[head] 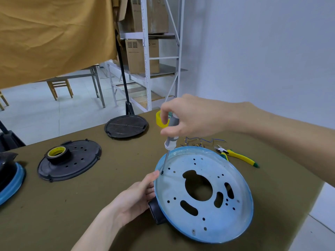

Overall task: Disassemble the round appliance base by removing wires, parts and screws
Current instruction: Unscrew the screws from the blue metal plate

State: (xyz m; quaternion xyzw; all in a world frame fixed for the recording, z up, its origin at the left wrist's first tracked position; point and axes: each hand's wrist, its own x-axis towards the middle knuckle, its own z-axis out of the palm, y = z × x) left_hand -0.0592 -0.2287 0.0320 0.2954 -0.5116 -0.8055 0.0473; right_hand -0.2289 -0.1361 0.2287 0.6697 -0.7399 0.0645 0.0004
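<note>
On an olive counter (117,178), right hand (190,116) grips a near-upright screwdriver (171,134), tip at the blue base's (208,223) left rim screw, beside left hand's (134,198) fingers (154,173) gripping that rim.

The left edge cuts off a blue-rimmed base (10,180), and the screwdriver (171,134) tip's screw is too small to tell.
</note>
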